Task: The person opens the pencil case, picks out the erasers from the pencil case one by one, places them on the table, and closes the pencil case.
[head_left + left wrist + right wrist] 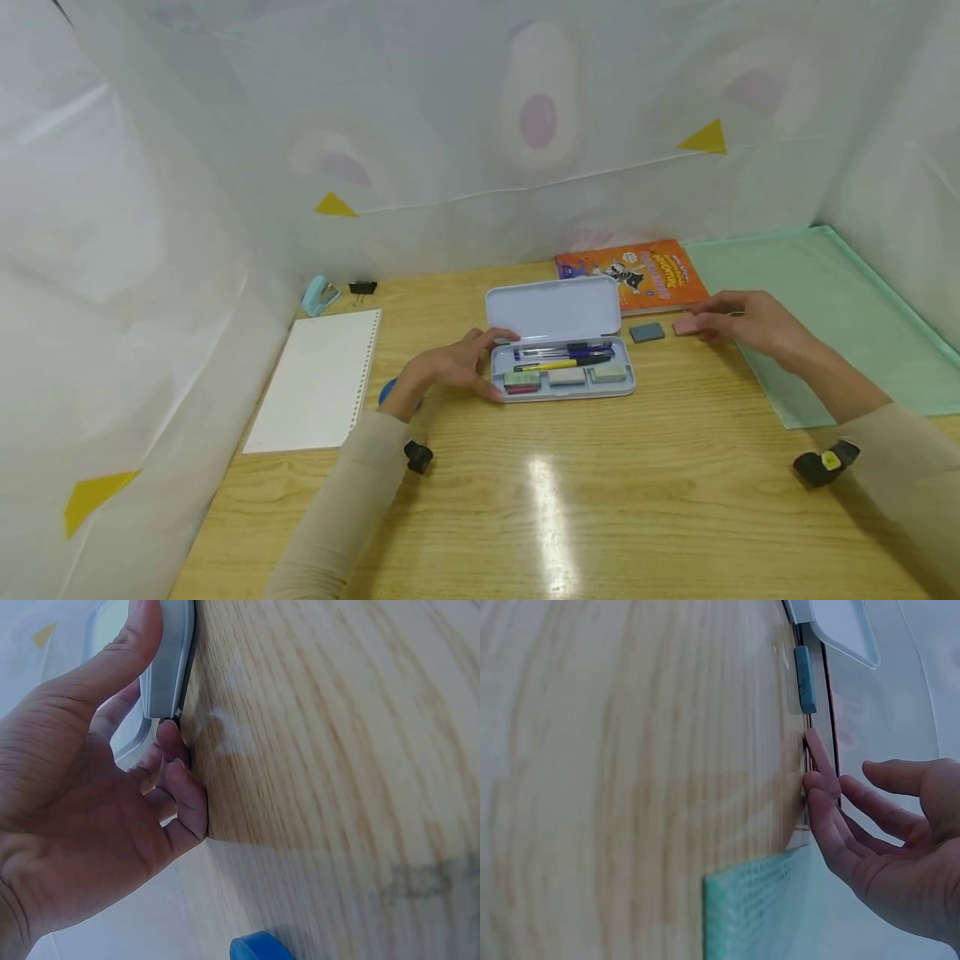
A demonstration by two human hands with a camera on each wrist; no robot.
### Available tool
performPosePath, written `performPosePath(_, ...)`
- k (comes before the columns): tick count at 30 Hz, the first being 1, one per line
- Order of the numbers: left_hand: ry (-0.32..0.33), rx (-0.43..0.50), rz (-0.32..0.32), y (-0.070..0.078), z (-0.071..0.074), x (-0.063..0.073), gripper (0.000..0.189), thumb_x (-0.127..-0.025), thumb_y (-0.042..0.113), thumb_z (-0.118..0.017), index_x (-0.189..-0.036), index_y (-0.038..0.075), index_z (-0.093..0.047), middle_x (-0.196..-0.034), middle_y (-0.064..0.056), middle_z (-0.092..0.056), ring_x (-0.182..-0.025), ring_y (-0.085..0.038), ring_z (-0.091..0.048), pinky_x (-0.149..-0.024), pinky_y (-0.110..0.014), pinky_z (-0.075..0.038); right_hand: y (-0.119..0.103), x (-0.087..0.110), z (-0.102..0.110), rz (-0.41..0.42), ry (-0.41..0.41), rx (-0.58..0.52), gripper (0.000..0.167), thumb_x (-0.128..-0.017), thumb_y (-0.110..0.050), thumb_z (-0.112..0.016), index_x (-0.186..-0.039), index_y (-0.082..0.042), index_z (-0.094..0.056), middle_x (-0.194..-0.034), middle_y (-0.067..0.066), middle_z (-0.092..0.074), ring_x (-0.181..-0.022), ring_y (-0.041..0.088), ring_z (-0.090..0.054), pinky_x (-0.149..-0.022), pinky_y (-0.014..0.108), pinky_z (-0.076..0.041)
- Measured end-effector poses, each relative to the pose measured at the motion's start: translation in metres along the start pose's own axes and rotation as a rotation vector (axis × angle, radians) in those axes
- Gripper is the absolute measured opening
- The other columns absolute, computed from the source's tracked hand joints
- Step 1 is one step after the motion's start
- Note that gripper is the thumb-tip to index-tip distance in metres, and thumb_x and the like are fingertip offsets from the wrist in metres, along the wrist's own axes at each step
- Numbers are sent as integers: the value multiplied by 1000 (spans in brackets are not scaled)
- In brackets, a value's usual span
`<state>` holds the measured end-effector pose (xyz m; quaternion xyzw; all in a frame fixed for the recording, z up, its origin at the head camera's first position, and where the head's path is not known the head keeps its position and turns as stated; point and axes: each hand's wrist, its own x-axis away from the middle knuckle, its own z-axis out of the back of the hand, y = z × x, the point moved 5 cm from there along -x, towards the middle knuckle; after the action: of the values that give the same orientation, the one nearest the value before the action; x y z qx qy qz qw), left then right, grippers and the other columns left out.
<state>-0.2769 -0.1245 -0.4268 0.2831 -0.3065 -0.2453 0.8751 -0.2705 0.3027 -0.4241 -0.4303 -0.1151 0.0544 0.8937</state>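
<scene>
A light-blue pencil case (558, 396) lies with its lid (553, 307) raised at the back. My left hand (457, 367) grips its left end, thumb at the front corner and fingers behind. Pens (577, 352), a yellow-and-black pen (558, 364) and several erasers, such as a white one (566, 377), lie inside. To the right, my right hand (750, 321) holds one end of a pink eraser (685, 324) between its fingertips. The eraser tilts up from the table in the right wrist view, and the thumb stands apart. A blue-grey eraser (647, 332) lies between case and hand.
An orange book (660, 275) lies behind the case. A green translucent mat (847, 333) covers the right side. At left are a notebook (315, 383), a light-blue stapler (319, 296) and a black binder clip (363, 287). A blue round thing (259, 946) sits near my left wrist.
</scene>
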Motion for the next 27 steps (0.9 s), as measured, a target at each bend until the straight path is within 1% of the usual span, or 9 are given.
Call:
performPosePath(3, 4, 2, 4, 1, 0, 1, 93, -85, 32, -89, -158, 35, -32, -151, -12, -34, -130, -29, -39, -111, -51, -36, 0, 3, 5, -6, -18, 22, 57, -107, -38, -58, -140, 8, -54, -122, 25, -70, -92, 15, -73, -86, 39, -57)
performPosePath(5, 6, 3, 5, 1, 1, 1, 93, -85, 32, -89, -158, 35, -32, -151, -12, -35, -130, -29, -39, -111, -52, -36, 0, 5, 9, -7, -21, 28, 58, -109, -38, -55, -142, 8, -52, -124, 28, -69, -93, 18, -74, -93, 51, -52)
performPosePath(7, 7, 3, 5, 2, 1, 2, 92, -85, 31, -89, -158, 35, -32, -150, -12, -35, -130, -29, -39, -111, -52, -36, -2, 7, 11, -12, -11, 31, 58, -109, -40, -54, -144, 6, -51, -128, 27, -67, -93, 15, -74, -97, 58, -47)
performPosePath(10, 5, 3, 4, 3, 1, 2, 93, -85, 31, -89, -158, 35, -32, -150, -12, -35, -129, -28, -39, -110, -51, -37, -8, 11, 10, 10, 0, -15, 56, -108, -41, -56, -144, 3, -54, -132, 21, -67, -96, 11, -73, -98, 46, -49)
performPosePath(14, 6, 2, 3, 2, 1, 2, 92, -85, 31, -88, -158, 34, -32, -149, -12, -35, -127, -28, -40, -109, -50, -37, -23, 15, -3, 95, -28, -137, 47, -107, -31, -62, -140, 2, -58, -127, 7, -72, -101, 11, -72, -88, 25, -54)
performPosePath(16, 7, 1, 1, 2, 1, 2, 92, -86, 31, -88, -159, 34, -32, -148, -12, -36, -126, -28, -40, -108, -50, -37, -32, 17, -13, 144, -58, -186, 43, -106, -25, -63, -138, 3, -59, -123, 4, -73, -101, 15, -72, -87, 26, -56)
performPosePath(19, 7, 2, -3, 1, 1, 2, 93, -85, 31, -88, -159, 34, -31, -148, -12, -36, -127, -28, -39, -109, -50, -37, -45, 18, -28, 207, -97, -194, 37, -106, -19, -63, -135, 3, -62, -123, 10, -72, -99, 18, -73, -85, 30, -58)
performPosePath(23, 5, 0, -7, 1, 1, 1, 93, -85, 31, -88, -159, 35, -31, -149, -12, -35, -129, -28, -39, -111, -51, -36, -59, 16, -49, 247, -142, -170, 33, -102, -12, -67, -131, 2, -65, -127, 20, -68, -100, 17, -71, -84, 31, -58)
performPosePath(27, 3, -4, -8, 0, 0, 0, 93, -85, 32, -88, -159, 35, -31, -151, -12, -34, -130, -28, -38, -111, -51, -36, -68, 15, -67, 286, -173, -124, 29, -99, -8, -71, -127, 0, -68, -126, 18, -69, -100, 16, -69, -83, 28, -56)
